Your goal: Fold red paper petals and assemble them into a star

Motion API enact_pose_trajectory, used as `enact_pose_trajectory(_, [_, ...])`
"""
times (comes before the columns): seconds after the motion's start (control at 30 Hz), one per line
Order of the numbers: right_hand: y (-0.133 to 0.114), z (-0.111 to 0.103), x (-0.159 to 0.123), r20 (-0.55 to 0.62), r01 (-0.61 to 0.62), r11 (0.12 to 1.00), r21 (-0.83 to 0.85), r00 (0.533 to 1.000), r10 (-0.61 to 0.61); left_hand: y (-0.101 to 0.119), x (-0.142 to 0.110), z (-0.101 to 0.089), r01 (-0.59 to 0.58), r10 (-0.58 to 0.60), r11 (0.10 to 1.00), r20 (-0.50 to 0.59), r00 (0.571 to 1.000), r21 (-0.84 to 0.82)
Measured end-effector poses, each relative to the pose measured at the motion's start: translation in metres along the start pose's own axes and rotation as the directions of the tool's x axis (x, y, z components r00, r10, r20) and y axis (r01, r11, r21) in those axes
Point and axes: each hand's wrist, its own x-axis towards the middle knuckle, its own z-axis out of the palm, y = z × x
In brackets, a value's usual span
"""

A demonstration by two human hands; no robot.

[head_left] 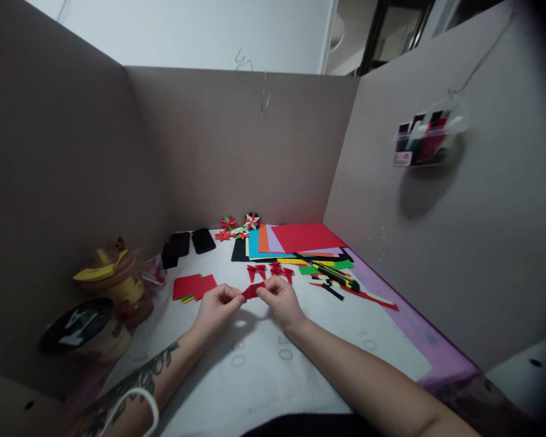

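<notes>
The white sheet is bearing the numbers "40" and "10"; another is perhaps reading "30" or "80". The small label on the hanging pack is staying illegible.

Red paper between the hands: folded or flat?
Folded, at least partly: the red paper shows angled facets where the left hand and right hand pinch it.

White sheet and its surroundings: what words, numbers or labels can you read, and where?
"40": white sheet, between the forearms
"10": same sheet, farther right, faint
"30" or "80": same sheet, left of "40"; first digit unclear
Pink label, right wall: too small
</notes>
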Motion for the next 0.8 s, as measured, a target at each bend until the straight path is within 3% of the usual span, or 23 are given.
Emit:
enact_pose_trajectory(0.17, [-0.002, 0.000, -0.001, 0.055, 0.074, 0.997, 0.006, 0.996, -0.075, 0.001, -0.001, 0.001, -0.029, 0.029, 0.999, 0.003, 1.000, 0.020])
enact_pose_trajectory(0.4, [-0.016, -0.005, -0.003, 0.207, 0.285, 0.919, -0.273, 0.950, -0.234, 0.002, -0.005, 0.004, -0.088, 0.085, 0.995, 0.070, 0.994, 0.052])
enact_pose_trajectory(0.8, [-0.020, -0.005, -0.002, 0.185, 0.289, 0.904, -0.315, 0.953, -0.241, -0.006, -0.003, 0.001, -0.175, 0.160, 0.977, 0.118, 0.980, 0.125])
